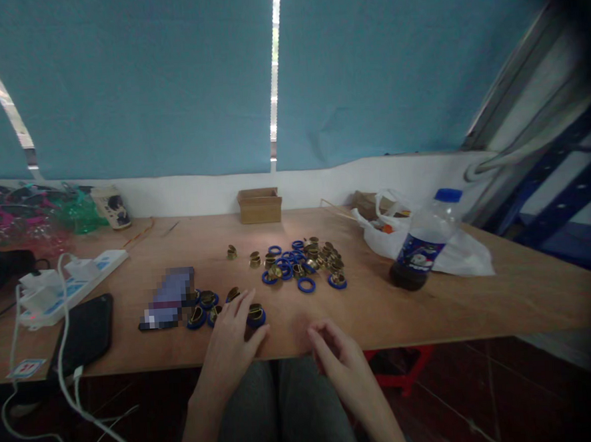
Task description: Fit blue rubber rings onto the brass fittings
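My left hand reaches over the near edge of the table with its fingers spread. Its fingertips are at a small gold-coloured round metal piece; whether they touch it is unclear. Beside its thumb lies a gold piece seated in a blue ring. Several more such ringed pieces lie to its left. Closer to me, my right hand is curled at the table's edge, thumb against fingers; anything inside is hidden. Beyond both hands is a loose pile of gold pieces and blue rings.
A phone, a black device and a white power strip with cables lie left. At the back stands a small cardboard box. On the right are a dark drink bottle and a white plastic bag.
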Motion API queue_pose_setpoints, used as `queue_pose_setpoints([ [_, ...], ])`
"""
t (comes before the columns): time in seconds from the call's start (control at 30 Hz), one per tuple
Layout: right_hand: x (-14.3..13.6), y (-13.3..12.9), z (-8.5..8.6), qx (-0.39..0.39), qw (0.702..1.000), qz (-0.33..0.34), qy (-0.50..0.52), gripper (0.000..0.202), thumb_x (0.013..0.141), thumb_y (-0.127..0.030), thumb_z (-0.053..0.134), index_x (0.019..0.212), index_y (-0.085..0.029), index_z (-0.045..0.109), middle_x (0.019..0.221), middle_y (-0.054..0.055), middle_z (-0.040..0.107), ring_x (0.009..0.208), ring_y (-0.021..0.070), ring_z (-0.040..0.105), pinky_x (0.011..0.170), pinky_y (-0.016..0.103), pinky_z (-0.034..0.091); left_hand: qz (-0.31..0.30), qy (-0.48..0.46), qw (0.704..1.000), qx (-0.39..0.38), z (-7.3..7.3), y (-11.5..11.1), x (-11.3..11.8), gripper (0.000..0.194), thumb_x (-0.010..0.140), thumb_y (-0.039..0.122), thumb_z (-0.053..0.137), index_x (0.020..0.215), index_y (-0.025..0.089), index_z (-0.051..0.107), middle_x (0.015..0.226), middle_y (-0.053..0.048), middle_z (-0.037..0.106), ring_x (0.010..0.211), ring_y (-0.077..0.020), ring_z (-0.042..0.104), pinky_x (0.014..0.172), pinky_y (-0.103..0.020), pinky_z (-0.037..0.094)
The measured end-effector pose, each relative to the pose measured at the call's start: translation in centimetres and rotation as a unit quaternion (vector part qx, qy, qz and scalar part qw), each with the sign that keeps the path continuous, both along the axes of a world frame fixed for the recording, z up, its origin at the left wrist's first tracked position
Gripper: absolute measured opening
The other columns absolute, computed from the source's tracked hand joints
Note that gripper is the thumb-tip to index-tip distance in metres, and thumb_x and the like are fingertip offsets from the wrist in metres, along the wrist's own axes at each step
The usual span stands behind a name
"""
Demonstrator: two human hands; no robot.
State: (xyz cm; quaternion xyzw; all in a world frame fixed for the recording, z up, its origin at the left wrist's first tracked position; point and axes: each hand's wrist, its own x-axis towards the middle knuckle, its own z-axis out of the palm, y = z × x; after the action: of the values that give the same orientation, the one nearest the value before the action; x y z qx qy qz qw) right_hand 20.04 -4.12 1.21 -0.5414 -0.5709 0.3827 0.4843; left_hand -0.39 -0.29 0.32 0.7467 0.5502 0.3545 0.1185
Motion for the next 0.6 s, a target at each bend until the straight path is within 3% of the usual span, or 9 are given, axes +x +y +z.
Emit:
queue_pose_setpoints([
  [0.1,1.0,0.8,0.5,0.055,0.99,-0.056,-0.117,0.029,0.091,-0.042,0.052,0.079,-0.018,0.062,0.065,0.002,0.063,0.06,0.0185,0.059,0.055,0.027,0.042,0.008,0.009,1.0,0.012,-0.2,0.0,0.2,0.039,0.089,0.024,0.057,0.128,0.02,0.055,0.124,-0.012,0.063,0.119,-0.0299,0.055,0.102,-0.051,0.043],
  [0.17,2.1,2.0,1.1,0.084,0.968,-0.093,-0.218,0.028,0.092,-0.04,0.048,0.08,-0.018,0.062,0.066,0.004,0.066,0.06,0.02,0.062,0.056,0.028,0.042,0.006,0.017,1.0,0.02,-0.2,0.1,0.0,0.029,0.09,0.018,0.053,0.117,0.021,0.062,0.114,-0.009,0.067,0.111,-0.0278,0.059,0.099,-0.049,0.046],
  [0.23,3.5,3.8,1.5,0.1,0.936,-0.127,-0.312,0.025,0.093,-0.036,0.045,0.083,-0.02,0.061,0.066,0.003,0.067,0.059,0.0199,0.063,0.055,0.028,0.042,0.015,0.024,0.999,0.032,-0.3,0.3,-0.5,0.032,0.087,0.01,0.049,0.113,0.022,0.064,0.114,-0.008,0.066,0.111,-0.0274,0.057,0.099,-0.048,0.046],
  [0.3,4.9,5.8,1.6,0.109,0.921,-0.147,-0.344,0.019,0.09,-0.031,0.046,0.086,-0.02,0.061,0.073,0.006,0.068,0.064,0.0218,0.063,0.059,0.03,0.043,0.038,0.029,0.998,0.045,-0.3,0.4,-0.9,0.04,0.083,0.004,0.048,0.114,0.022,0.066,0.12,-0.01,0.06,0.113,-0.0296,0.054,0.099,-0.05,0.046],
  [0.43,7.3,9.1,0.8,0.136,0.895,-0.167,-0.39,0.019,0.088,-0.027,0.05,0.097,-0.015,0.061,0.1,0.017,0.064,0.094,0.0312,0.06,0.081,0.039,0.044,0.096,0.025,0.993,0.065,-0.1,0.5,-1.2,0.04,0.082,0.004,0.047,0.114,0.016,0.067,0.121,-0.016,0.051,0.109,-0.0345,0.051,0.096,-0.056,0.045],
  [0.53,8.2,10.1,-0.2,0.145,0.884,-0.161,-0.415,0.025,0.088,-0.028,0.052,0.106,-0.013,0.06,0.104,0.019,0.062,0.097,0.0323,0.058,0.085,0.042,0.044,0.112,0.007,0.991,0.073,0.6,0.5,-0.1,0.033,0.087,0.01,0.047,0.116,0.013,0.063,0.119,-0.018,0.049,0.107,-0.0343,0.051,0.096,-0.057,0.043],
  [0.6,8.4,10.3,-0.8,0.146,0.881,-0.15,-0.424,0.023,0.089,-0.026,0.05,0.105,-0.013,0.06,0.101,0.018,0.063,0.094,0.0315,0.058,0.085,0.042,0.044,0.083,-0.004,0.994,0.067,1.2,0.6,1.1,0.029,0.089,0.012,0.046,0.113,0.013,0.063,0.116,-0.016,0.053,0.107,-0.032,0.052,0.098,-0.053,0.043],
])
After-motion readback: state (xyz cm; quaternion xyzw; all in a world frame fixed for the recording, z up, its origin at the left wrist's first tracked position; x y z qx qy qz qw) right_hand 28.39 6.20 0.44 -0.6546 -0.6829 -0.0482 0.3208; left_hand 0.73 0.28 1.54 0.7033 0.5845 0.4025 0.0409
